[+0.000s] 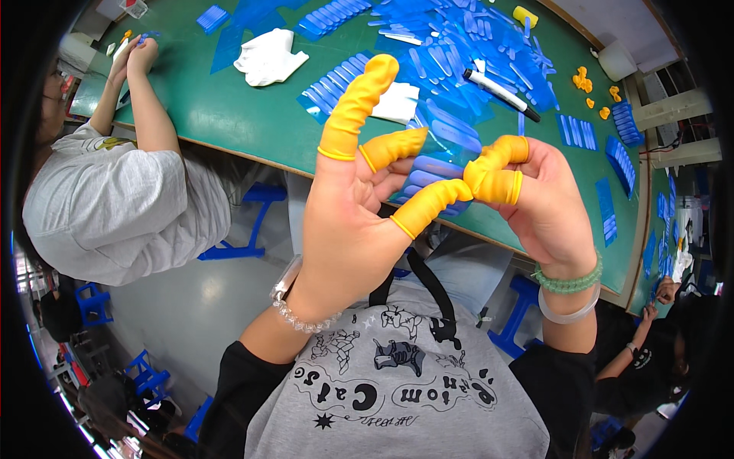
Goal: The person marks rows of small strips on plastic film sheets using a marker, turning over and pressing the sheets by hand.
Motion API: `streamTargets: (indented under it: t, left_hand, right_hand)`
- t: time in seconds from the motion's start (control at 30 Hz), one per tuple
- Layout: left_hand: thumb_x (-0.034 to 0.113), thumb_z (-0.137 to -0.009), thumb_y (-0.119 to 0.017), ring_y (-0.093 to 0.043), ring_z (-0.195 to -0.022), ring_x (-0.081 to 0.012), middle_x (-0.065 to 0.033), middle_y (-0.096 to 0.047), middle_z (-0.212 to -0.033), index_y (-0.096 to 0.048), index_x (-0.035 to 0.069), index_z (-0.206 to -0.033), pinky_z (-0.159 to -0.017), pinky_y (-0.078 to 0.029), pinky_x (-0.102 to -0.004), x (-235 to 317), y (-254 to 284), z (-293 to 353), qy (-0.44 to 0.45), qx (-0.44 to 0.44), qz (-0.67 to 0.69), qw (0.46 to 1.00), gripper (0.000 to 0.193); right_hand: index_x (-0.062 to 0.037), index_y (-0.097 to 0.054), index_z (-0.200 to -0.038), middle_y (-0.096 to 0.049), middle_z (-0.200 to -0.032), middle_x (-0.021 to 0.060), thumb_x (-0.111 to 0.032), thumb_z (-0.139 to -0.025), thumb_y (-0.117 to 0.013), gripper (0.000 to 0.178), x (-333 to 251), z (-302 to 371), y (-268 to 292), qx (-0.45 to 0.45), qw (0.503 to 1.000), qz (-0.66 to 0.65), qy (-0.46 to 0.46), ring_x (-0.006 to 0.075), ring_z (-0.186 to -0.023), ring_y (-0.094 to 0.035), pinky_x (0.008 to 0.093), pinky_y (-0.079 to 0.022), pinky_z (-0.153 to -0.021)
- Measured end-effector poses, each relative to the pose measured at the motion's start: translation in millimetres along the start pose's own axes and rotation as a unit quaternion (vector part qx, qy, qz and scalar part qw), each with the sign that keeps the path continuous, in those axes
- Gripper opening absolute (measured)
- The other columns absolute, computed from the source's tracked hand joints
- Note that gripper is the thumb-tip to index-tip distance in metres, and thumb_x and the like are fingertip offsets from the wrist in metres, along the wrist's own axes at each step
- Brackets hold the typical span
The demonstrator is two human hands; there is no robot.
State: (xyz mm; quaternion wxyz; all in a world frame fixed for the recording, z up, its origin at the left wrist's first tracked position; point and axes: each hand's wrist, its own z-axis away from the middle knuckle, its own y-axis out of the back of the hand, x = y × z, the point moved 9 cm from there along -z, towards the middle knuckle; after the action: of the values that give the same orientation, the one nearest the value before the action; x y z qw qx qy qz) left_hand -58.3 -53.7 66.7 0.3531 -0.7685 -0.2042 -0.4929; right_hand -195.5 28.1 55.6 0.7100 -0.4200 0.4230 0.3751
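Between my hands, above the table's near edge, is a blue film sheet with a row of translucent blue strips (443, 170). My left hand (355, 187) wears yellow finger cots on its thumb and two fingers. Its index finger points upward, while the thumb and curled fingers hold the sheet. Yellow cots also cover the thumb and index finger of my right hand (547, 183), which pinches the sheet's right edge beside my left thumb tip. Whether a single strip is between the right fingertips is hidden.
On the green table (222, 115) lie a heap of loose blue strips (451, 61), a black-and-white marker (501, 95), a white cloth (267, 57), yellow finger cots (582, 79) and more strip sheets (577, 131). A co-worker (130, 191) sits at left; blue stools (248, 222) stand below.
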Motion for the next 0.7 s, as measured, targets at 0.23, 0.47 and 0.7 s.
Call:
streamTargets:
  t: [0.23, 0.47, 0.7]
  left_hand:
    - [-0.015, -0.079, -0.074, -0.066, -0.11, -0.027, -0.0218, -0.061, -0.124, -0.021, 0.004, -0.154, -0.099, -0.055, -0.0411, -1, -4, 2, -0.003, 0.004, -0.007, 1.0, 0.093]
    - [-0.015, -0.08, -0.074, -0.067, -0.106, -0.0256, -0.0213, -0.064, -0.117, -0.021, 0.004, -0.153, -0.097, -0.055, -0.0401, -3, -6, 2, -0.007, 0.011, -0.027, 1.0, 0.092]
    - [-0.011, -0.085, -0.071, -0.068, -0.1, -0.0194, -0.0152, -0.069, -0.108, -0.034, 0.001, -0.148, -0.091, -0.055, -0.0322, -3, -4, -4, 0.016, 0.06, -0.005, 0.998, 0.074]
  right_hand:
    - [0.0088, -0.063, -0.097, -0.071, -0.097, 0.0145, -0.001, -0.083, -0.067, 0.018, 3, 2, 3, -0.011, 0.999, -0.051, 0.015, 0.0179, -0.089, -0.068, 0.0287, -0.054, -0.085]
    - [0.0085, -0.062, -0.096, -0.07, -0.096, 0.0148, 0.001, -0.083, -0.065, 0.015, 2, 3, 4, -0.003, 0.996, -0.088, 0.018, 0.0182, -0.088, -0.068, 0.0288, -0.054, -0.084]
    - [0.0092, -0.063, -0.097, -0.071, -0.097, 0.0149, 0.001, -0.083, -0.068, 0.016, -2, 3, 10, 0.0, 0.998, -0.041, 0.046, 0.0187, -0.09, -0.068, 0.0293, -0.054, -0.087]
